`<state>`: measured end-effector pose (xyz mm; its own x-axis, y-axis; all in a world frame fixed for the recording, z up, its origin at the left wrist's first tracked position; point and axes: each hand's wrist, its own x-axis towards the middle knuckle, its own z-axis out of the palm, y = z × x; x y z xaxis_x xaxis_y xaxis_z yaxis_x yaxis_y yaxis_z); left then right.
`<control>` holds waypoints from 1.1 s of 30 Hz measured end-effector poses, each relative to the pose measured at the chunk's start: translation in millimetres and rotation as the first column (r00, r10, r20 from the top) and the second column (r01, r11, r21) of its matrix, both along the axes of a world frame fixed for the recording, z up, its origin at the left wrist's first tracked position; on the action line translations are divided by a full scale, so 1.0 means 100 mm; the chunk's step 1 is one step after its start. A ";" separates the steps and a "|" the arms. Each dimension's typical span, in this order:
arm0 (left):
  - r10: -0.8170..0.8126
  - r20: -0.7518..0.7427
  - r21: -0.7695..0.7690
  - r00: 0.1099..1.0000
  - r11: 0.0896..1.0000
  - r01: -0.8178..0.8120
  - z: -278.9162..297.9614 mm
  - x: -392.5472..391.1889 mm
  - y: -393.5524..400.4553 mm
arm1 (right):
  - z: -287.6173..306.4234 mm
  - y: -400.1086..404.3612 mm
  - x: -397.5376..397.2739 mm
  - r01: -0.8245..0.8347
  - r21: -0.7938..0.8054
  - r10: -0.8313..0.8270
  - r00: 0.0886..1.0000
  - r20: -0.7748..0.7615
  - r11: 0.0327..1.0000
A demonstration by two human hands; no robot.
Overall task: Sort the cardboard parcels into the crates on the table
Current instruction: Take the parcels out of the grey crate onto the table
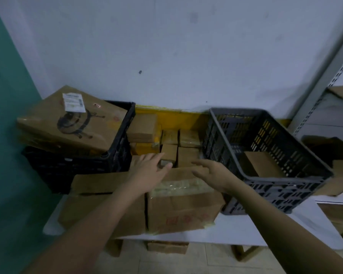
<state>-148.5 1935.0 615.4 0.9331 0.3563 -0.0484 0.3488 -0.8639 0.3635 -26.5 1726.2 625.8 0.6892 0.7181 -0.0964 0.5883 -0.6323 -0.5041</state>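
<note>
Two large cardboard boxes stand at the table's front: a left box (99, 194) and a taped right box (184, 206). Behind them lie several small parcels (169, 152). My left hand (150, 171) hovers over the back edge of the boxes, fingers spread, holding nothing. My right hand (212, 171) is beside it, also open and empty, above the taped box. A black crate (119, 147) at the left holds a big tilted box (71, 119) with a white label. A grey crate (285, 175) at the right holds one flat parcel (261, 164).
The white table (246, 228) stands against a pale wall with a yellow strip (172, 115). A metal shelf (329, 91) with cardboard stands at the right. More boxes (166, 247) sit on the floor under the table. A green wall is at the left.
</note>
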 end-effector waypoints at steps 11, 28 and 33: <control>-0.055 0.034 -0.307 0.998 0.950 0.063 -0.04 1.62 -0.93 | 0.06 -1.14 1.35 0.369 0.022 -0.369 0.929 -0.016 0.929; 0.105 0.053 -0.187 0.993 0.978 -0.093 -0.38 3.08 -1.92 | -0.94 -2.10 3.17 0.417 -0.564 -0.523 0.852 -0.031 0.713; 0.131 0.102 -0.233 0.986 0.967 -0.104 -0.43 3.06 -1.91 | -1.12 -2.00 3.41 0.416 -0.647 -0.638 0.756 -0.144 0.639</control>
<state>157.5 1743.6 572.6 0.8895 0.4557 -0.0346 0.3866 -0.7099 0.5887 314.9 1526.4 513.6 0.7714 -0.0224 -0.6360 -0.0726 -0.9960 -0.0529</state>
